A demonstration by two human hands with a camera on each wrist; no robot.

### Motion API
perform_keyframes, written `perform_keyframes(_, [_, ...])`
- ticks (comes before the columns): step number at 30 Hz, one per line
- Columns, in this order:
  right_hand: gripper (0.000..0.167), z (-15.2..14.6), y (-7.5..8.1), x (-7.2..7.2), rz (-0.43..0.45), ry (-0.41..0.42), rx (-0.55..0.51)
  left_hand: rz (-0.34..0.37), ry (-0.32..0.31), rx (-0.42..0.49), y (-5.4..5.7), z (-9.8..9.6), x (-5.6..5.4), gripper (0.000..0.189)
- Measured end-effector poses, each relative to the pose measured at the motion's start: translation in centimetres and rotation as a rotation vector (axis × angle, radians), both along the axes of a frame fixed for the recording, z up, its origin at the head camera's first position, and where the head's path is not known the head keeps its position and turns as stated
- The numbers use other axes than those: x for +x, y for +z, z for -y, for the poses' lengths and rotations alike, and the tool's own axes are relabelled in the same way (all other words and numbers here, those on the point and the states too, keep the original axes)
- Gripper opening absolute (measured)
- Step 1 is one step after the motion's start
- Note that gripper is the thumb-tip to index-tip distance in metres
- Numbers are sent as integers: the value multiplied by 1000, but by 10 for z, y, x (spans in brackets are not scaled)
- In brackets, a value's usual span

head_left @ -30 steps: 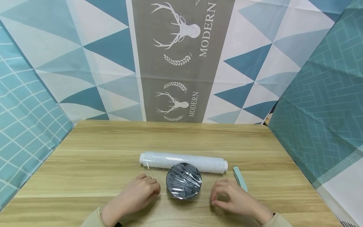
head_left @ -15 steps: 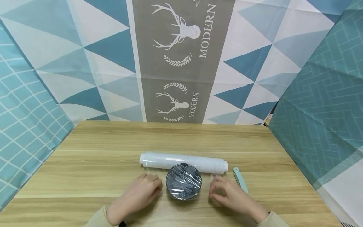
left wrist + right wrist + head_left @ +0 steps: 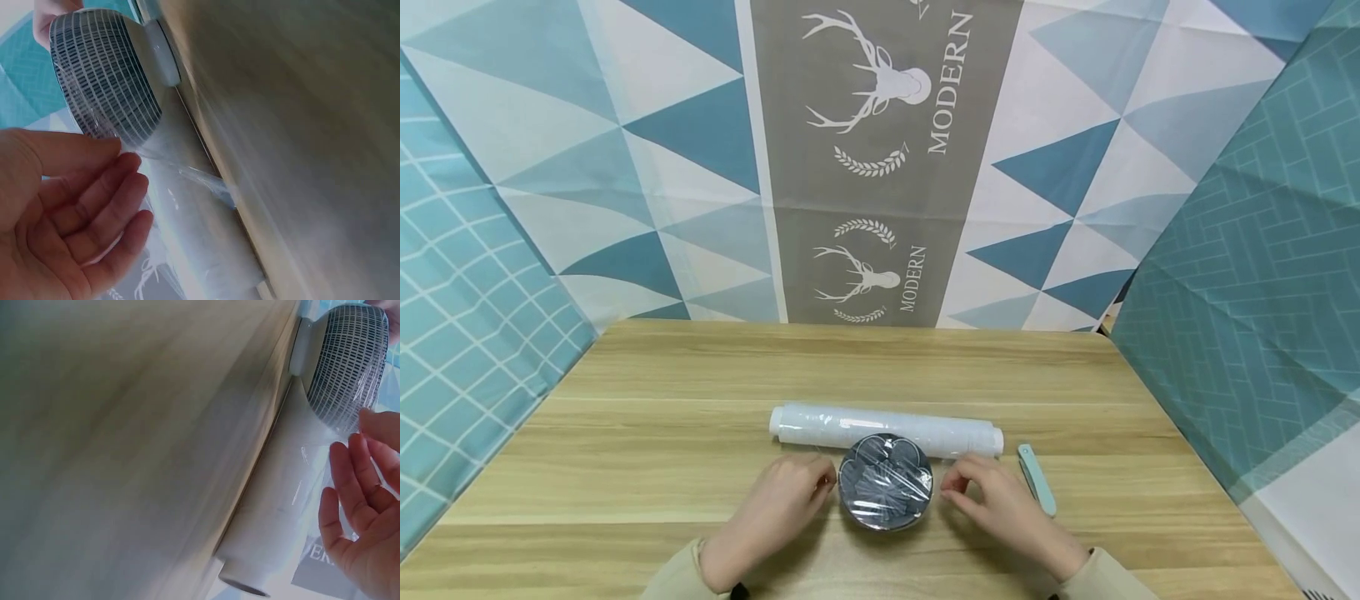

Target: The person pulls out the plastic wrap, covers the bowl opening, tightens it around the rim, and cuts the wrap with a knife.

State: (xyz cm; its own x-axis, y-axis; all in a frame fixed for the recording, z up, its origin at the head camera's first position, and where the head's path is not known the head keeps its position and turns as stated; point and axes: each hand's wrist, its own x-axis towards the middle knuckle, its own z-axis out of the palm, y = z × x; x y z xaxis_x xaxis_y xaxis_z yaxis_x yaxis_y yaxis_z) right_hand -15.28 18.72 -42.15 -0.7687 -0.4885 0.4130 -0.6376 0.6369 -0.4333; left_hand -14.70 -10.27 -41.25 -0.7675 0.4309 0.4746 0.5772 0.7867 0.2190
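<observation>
A dark patterned bowl (image 3: 886, 483) stands upright on the table, its mouth covered by shiny clear plastic wrap (image 3: 880, 500). In both wrist views its side shows a black-and-white grid (image 3: 103, 69). My left hand (image 3: 786, 496) is at the bowl's left edge, thumb and forefinger pinching the film; a twisted strand of film (image 3: 194, 175) runs from those fingertips. On the opposite side my right hand (image 3: 992, 504) pinches film near the rim with thumb and forefinger, its other fingers loosely bent (image 3: 350, 487). Behind the bowl lies the plastic wrap roll (image 3: 880, 423).
A mint-green folding knife or cutter (image 3: 1037, 481) lies right of my right hand. The wooden table (image 3: 662, 442) meets a patterned cloth wall (image 3: 850, 183) at the back, with blue cloth on both sides.
Both hands have moved inward to the bowl, the left toward the right and the right toward the left. The bowl, roll and cutter stay in place.
</observation>
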Motion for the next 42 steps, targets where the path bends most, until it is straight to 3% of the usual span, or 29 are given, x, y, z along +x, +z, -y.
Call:
perform_keyframes(8, [15, 8, 5, -1, 105, -51, -24, 140, 73, 114, 3, -9, 2, 16])
perform_keyframes(12, [17, 11, 5, -2, 116, -47, -46, 165, 73, 143, 4, -13, 2, 18])
perform_keyframes(18, [17, 16, 5, -1, 111, -50, -39, 133, 91, 162, 1, -16, 2, 23])
perform_keyframes(21, [17, 18, 7, 2, 52, -62, 29, 114, 99, 165, 0, -16, 2, 25])
perform_keyframes(26, [20, 23, 8, 4, -179, -74, 188, 112, 102, 155, 1, -17, 3, 27])
perform_keyframes(29, [20, 26, 8, 5, -265, -56, 224, 109, 98, 157, 2, -18, 4, 29])
perform_keyframes(35, [19, 27, 9, 8, -308, -36, 241, 117, 48, 156, 4, -16, 5, 27])
perform_keyframes(39, [19, 26, 10, 10, -255, -52, 234, 173, -7, 132, 9, -8, 4, 17])
perform_keyframes(42, [19, 25, 12, 10, -200, -74, 222, 196, 0, 113, 13, -1, 2, 11])
